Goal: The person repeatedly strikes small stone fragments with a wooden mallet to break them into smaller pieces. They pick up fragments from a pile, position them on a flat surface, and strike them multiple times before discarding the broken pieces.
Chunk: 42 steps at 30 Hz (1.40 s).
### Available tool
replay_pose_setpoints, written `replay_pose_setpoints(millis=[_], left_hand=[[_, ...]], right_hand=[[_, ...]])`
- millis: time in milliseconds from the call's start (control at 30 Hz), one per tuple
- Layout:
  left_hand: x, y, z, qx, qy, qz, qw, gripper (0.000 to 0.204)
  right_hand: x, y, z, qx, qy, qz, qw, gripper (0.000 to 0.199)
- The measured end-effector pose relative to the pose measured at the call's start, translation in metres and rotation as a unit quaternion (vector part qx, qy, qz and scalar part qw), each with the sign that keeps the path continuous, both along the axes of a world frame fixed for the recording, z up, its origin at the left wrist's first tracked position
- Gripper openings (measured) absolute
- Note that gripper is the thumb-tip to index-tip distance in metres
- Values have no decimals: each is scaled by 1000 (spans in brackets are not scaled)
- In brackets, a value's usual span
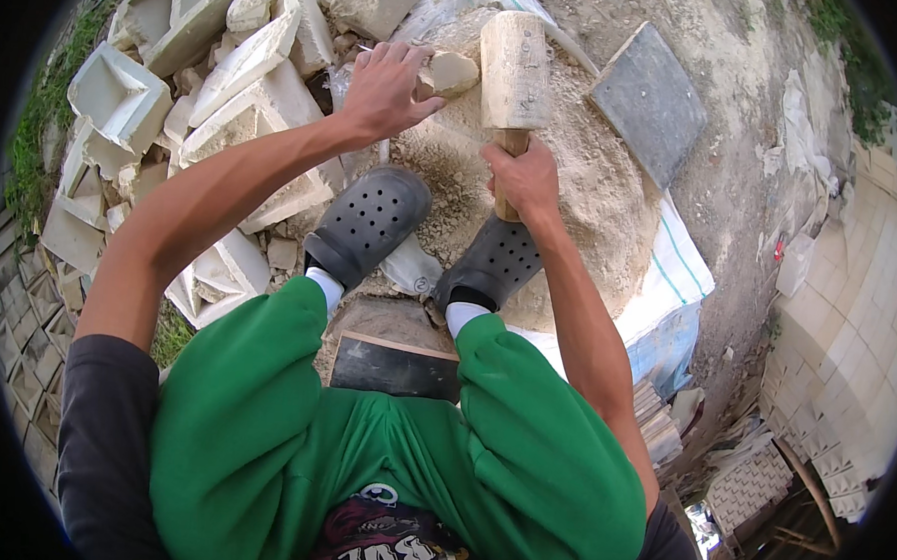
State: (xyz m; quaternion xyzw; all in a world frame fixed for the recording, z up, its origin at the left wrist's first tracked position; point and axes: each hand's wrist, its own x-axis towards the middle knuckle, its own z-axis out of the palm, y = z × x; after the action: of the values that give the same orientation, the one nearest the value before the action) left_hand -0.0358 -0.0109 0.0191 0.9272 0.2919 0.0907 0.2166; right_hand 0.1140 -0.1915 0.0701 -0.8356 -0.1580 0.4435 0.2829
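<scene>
My right hand (525, 178) is wrapped round the handle of a large pale mallet (517, 73), dusty with powder. The mallet's head points away from me over a mound of crushed cream-coloured material (588, 176). To the left, my left hand (385, 92) reaches over the edge of a rubble pile, fingers stretched and thumb apart. Close beside its thumb lies a pale broken chunk (450, 73). Whatever lies directly under the left palm is hidden.
Broken cream-coloured moulded blocks (256, 101) are heaped at the left. A grey square slab (648, 104) lies right of the mound, which rests on a white woven sheet (682, 255). My grey clogs (369, 221) stand at the mound's near edge. Stacked pale tiles (846, 347) line the right.
</scene>
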Motion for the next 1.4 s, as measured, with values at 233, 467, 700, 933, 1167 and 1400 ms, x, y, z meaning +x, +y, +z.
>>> replay_pose_setpoints(millis=[233,467,700,933,1167,1400], left_hand=[[8,4,19,-188,51,4,981,67],[6,-2,-1,-187,-7,-19,982,66],[8,-3,0,-182,-26,-9,983,65],[4,-3,1,-172,-52,-4,984,63],[1,-4,2,-196,-20,21,980,57],[-1,-2,-4,-198,-30,41,979,60]], right_hand=[[6,0,18,84,-103,4,991,37],[-16,-5,3,159,-60,-7,985,32],[-2,-11,-4,88,-111,30,989,26],[-9,-15,-3,316,-138,7,939,22],[4,-2,10,4,-50,40,998,34],[6,-3,24,180,-54,-14,982,37]])
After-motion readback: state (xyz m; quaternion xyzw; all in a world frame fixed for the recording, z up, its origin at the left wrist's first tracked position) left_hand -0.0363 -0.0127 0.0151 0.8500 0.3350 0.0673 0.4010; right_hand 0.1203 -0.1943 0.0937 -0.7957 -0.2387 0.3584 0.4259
